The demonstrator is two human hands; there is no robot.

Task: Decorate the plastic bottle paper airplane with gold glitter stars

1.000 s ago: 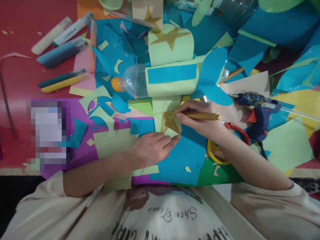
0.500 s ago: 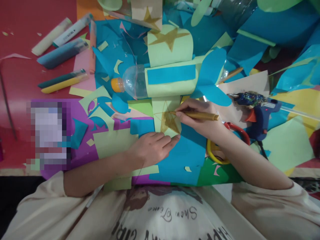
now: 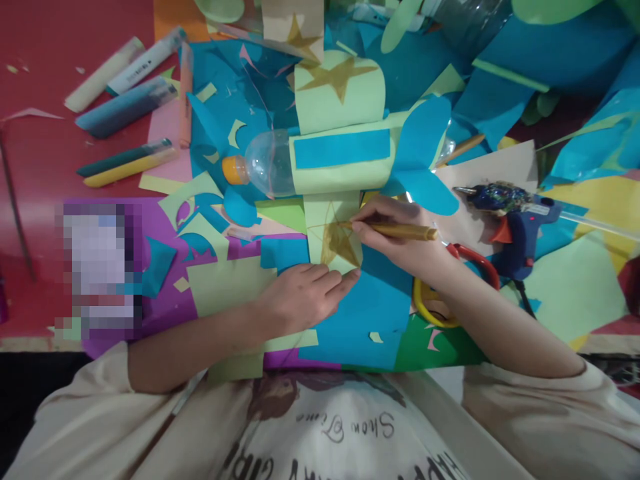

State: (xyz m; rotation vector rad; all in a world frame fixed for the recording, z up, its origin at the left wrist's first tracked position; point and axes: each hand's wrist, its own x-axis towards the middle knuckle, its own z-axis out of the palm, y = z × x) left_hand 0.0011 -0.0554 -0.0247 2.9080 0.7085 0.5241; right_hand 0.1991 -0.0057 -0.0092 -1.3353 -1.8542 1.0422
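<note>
My right hand [image 3: 397, 233] pinches a gold-brown marker [image 3: 400, 231], its tip touching a star drawn on a pale green paper wing [image 3: 316, 207]. The star's near part is filled with gold-brown; its far part shows only outlines. My left hand [image 3: 307, 300] lies palm down against the wing's near edge, one finger stretched along it. The wing joins a clear plastic bottle [image 3: 267, 163] lying on its side, wrapped in pale green paper. It has an orange cap [image 3: 234, 170], a blue strip [image 3: 343, 149] and blue tail fins [image 3: 425, 133]. The opposite wing [image 3: 343, 110] carries a filled star.
Red-and-yellow-handled scissors [image 3: 433, 313] lie partly under my right forearm. A blue glue gun [image 3: 525, 240] is at the right, its tip pointing left. Several markers [image 3: 127, 107] lie at the upper left. A pixelated rectangle [image 3: 97, 267] sits at the left. Paper scraps [image 3: 205, 237] cover the table.
Hardly anything differs. The marker tip stays on the near wing's star with only tiny shifts, and my left hand keeps its place. The view drifts very slightly.
</note>
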